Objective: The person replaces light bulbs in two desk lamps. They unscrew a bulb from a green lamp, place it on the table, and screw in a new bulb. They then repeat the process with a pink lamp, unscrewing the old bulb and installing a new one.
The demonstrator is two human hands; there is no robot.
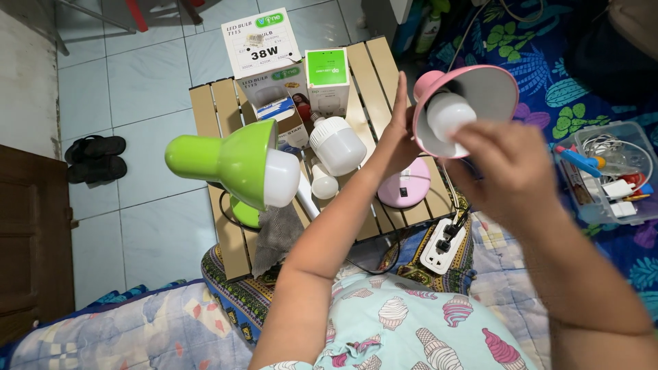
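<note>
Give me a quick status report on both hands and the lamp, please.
Left hand flat against pink metal lamp shade. Right hand fingers on white round bulb in shade. Nothing blocking; green desk lamp stands apart.

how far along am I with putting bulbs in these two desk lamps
Done: the green lamp already carries a white bulb. In hand: your left hand steadies the pink lamp shade while your right hand grips the bulb in it. Left: two loose bulbs lie on the slatted table.

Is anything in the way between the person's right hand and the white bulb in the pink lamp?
Nothing visible. The right hand already has its fingers on the white bulb inside the pink lamp shade, while the left hand rests against the shade's outer side.
</note>
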